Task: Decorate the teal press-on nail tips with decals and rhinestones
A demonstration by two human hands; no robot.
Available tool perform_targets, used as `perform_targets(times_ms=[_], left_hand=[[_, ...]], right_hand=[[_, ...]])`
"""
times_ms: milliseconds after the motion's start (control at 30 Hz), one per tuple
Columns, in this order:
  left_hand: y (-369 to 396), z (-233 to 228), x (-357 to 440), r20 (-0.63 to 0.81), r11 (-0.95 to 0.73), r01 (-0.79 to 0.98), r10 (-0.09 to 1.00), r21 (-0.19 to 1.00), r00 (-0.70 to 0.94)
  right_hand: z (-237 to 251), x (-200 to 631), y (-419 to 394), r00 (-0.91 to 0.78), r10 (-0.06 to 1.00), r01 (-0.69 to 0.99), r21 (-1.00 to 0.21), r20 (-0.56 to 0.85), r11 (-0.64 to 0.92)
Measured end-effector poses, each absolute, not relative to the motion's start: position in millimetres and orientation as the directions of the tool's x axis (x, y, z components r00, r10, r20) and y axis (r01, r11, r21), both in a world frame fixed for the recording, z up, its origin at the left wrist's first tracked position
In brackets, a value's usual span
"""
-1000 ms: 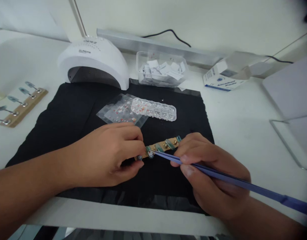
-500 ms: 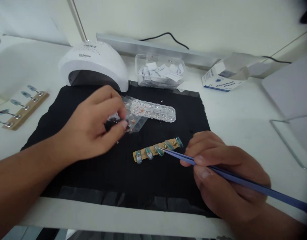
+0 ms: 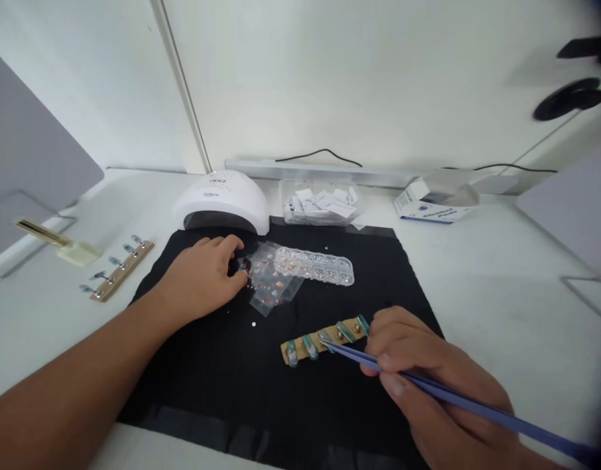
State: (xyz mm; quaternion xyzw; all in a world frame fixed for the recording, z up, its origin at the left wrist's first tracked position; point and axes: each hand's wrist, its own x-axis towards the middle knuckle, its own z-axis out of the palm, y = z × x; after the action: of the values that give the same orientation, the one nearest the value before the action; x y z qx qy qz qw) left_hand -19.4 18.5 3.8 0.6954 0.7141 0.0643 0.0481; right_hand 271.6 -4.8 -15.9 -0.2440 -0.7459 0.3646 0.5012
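My right hand (image 3: 427, 378) grips blue tweezers (image 3: 447, 391) in a pinch. The tweezers' tips reach the middle nail tip of several green-and-silver press-on nails (image 3: 345, 332) on a wooden display strip (image 3: 284, 353). Whether the tips hold anything is too small to tell. My left hand (image 3: 202, 271) rests on the black mat (image 3: 202, 378), its thumb and forefinger apart, beside clear sticker sheets (image 3: 271, 287) with red and white motifs. A clear compartment case (image 3: 324, 266) of small shiny pieces overlaps these sheets.
A white nail lamp (image 3: 226, 196) stands at the mat's back left. Behind are a clear box (image 3: 320, 205) of white packets and an opened carton (image 3: 434, 205). Leftward lie a second strip of nails (image 3: 119, 271) and a pale bottle with brushes (image 3: 77, 251).
The view has tilted up, showing more wall and the left side. My left thumb and forefinger have parted by the sheets, uncovering more of them. The tweezers remain at the middle nail.
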Motion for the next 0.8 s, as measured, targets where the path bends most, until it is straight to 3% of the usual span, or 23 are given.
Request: perform_targets(times_ms=[367,800], left_hand=[[21.6,1.4,-15.6,-0.067,-0.009,0.971,0.997,0.24,0.026],[24.6,-3.5,-24.8,-0.072,0.046,0.714,0.997,0.699,0.006]], right_hand=[[-14.2,271.8,-5.9,-0.444,0.72,0.013,-0.799,0.534,0.601],[-8.5,268.1,-2.3,-0.434,0.674,-0.032,-0.757,0.598,0.652]])
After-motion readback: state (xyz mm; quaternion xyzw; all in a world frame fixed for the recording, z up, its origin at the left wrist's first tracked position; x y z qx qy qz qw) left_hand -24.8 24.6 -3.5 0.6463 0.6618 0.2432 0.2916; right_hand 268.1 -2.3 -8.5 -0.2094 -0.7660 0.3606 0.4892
